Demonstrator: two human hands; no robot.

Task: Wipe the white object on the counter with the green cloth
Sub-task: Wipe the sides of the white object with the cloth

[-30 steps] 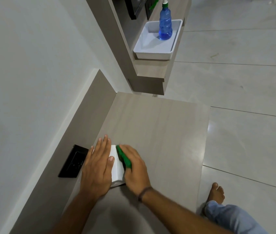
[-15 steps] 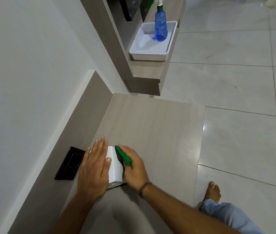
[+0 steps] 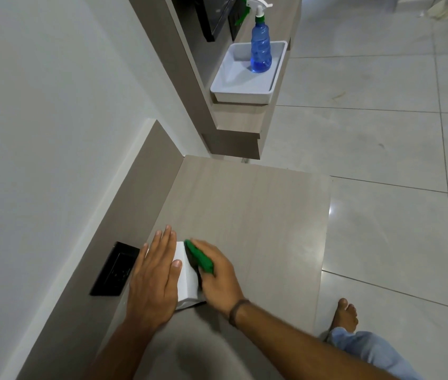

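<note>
- L hand (image 3: 153,281): fingers (image 3: 163,244) straight, pressed together side by side, palm flat on top of the white object (image 3: 187,272), thumb lying on its top face.
- R hand (image 3: 218,275): fingers curled round the green cloth (image 3: 199,256), holding it bunched vs. the right side face of the white object; dark band on the wrist (image 3: 237,311).
- White object: boxy, only a strip of top + right face shows between the 2 hands; sits on the surface (image 3: 250,215) near its wall-side edge, toward the near end.
- Green cloth: touching the white object's upper right edge, mostly covered by the R hand; slightly blurred.
- Black socket panel (image 3: 115,270): set in the upstand just left of the L hand.
- Surface: pale wood-grain, bare beyond the hands.
- Further back: a lower shelf unit (image 3: 240,122) w/ a white tray (image 3: 240,93) on it; blue spray bottle (image 3: 260,48) w/ white + green trigger stands upright in the tray's far part.
- Right: grey tiled floor (image 3: 381,149); bare foot (image 3: 344,315) + jeans leg (image 3: 368,349) at bottom right.
</note>
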